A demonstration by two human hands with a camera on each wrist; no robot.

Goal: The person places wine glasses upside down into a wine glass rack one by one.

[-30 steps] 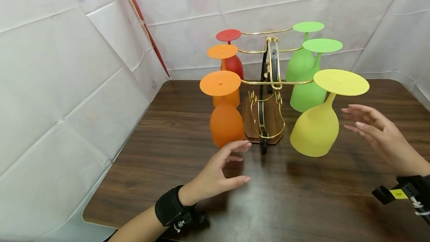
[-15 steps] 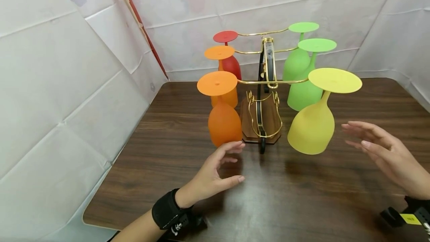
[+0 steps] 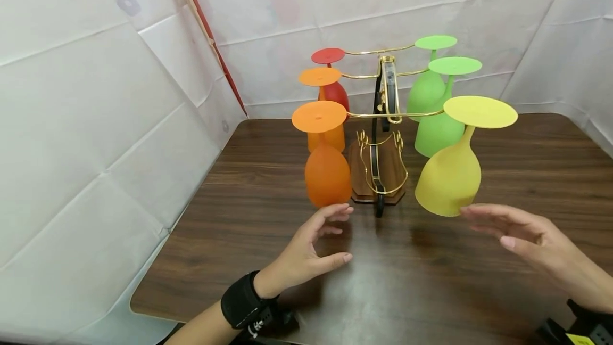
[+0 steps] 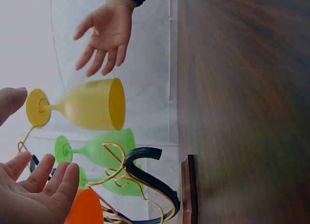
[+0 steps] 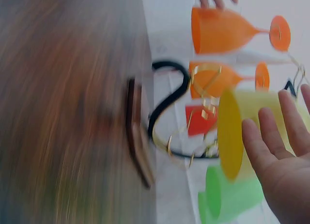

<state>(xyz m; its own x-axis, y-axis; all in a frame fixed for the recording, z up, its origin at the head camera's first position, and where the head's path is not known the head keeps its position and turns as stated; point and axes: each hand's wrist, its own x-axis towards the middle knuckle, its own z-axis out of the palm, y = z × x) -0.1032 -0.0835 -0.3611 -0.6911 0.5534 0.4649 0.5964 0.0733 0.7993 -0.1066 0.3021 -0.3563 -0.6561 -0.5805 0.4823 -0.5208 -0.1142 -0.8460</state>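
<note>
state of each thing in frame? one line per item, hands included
left hand: open, fingers loosely curved, holding nothing, just below the front orange goblet
right hand: open, fingers straight, at the yellow goblet's rim; contact unclear
yellow goblet: hanging upside down, tilted
front orange goblet: hanging upside down
green goblets: hanging upside down
rack: upright on table

Black wrist strap (image 3: 243,300), white lacing.

Left hand (image 3: 306,249) loosely cupped, right hand (image 3: 527,238) flat, fingers (image 3: 483,212) extended
</note>
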